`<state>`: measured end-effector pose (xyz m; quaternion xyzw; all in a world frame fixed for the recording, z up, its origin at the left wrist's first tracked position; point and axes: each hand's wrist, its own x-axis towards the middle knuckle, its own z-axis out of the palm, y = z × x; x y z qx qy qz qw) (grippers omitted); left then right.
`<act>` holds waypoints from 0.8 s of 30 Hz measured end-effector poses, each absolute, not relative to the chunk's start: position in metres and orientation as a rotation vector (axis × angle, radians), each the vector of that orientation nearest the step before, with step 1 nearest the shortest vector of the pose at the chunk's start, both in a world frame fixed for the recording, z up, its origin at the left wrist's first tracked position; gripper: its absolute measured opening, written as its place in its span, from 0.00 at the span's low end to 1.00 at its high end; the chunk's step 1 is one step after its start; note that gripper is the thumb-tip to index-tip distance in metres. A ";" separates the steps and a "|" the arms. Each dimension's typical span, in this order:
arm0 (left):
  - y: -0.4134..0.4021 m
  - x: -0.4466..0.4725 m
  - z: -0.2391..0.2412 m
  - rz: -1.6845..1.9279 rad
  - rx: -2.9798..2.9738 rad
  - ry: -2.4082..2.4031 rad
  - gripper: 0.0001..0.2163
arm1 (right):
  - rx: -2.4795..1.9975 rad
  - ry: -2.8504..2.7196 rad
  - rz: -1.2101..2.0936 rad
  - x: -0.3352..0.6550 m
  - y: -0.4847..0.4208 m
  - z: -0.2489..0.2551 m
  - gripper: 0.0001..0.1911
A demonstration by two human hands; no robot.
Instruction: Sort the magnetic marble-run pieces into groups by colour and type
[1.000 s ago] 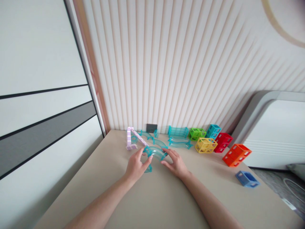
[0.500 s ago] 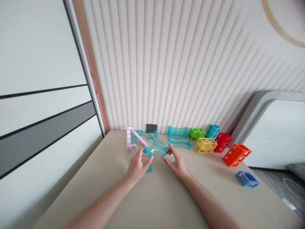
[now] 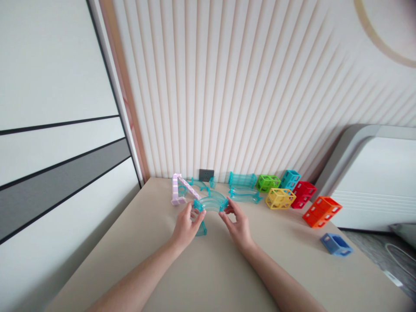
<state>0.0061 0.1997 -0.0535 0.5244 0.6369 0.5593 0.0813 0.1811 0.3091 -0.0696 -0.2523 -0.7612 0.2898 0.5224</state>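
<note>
A curved, see-through teal track piece point(image 3: 211, 203) is held up above the table between my two hands. My left hand point(image 3: 187, 224) pinches its left end with thumb and fingers. At the other end, my right hand point(image 3: 238, 220) grips the piece the same way. Under and beside my left hand lies another teal piece point(image 3: 202, 229), partly hidden by the fingers. Behind the held piece more teal curved track point(image 3: 199, 185) rests on the table, next to a light purple striped piece point(image 3: 175, 190) bent at an angle.
Teal track pieces point(image 3: 242, 179) lie by the wall, right of a black socket point(image 3: 206, 175). Frame blocks stand to the right: green point(image 3: 268, 183), yellow point(image 3: 280, 198), turquoise point(image 3: 290, 179), red point(image 3: 303, 194), orange point(image 3: 321, 211) and blue point(image 3: 336, 244). The beige table point(image 3: 214, 273) ends at the right.
The curved track piece has shifted slightly left and tilted a little in my hands. Both hands keep their hold on its ends. The blocks stay where they were.
</note>
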 end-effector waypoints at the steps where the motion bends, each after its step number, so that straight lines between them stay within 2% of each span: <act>1: 0.199 0.007 -0.052 1.681 1.551 1.894 0.13 | -0.620 -1.789 0.738 0.179 0.307 -0.070 0.27; 7: 0.197 0.007 -0.049 1.710 1.581 1.923 0.14 | -0.632 -1.691 0.906 0.173 0.299 -0.072 0.25; 15: 0.196 0.006 -0.050 1.729 1.626 1.929 0.14 | -0.614 -1.729 0.852 0.177 0.299 -0.070 0.24; 19: 0.196 0.006 -0.052 1.718 1.648 1.935 0.17 | -0.623 -1.723 0.875 0.177 0.300 -0.071 0.25; 24: 0.196 0.006 -0.054 1.752 1.658 1.883 0.20 | -0.605 -1.643 1.071 0.174 0.305 -0.075 0.24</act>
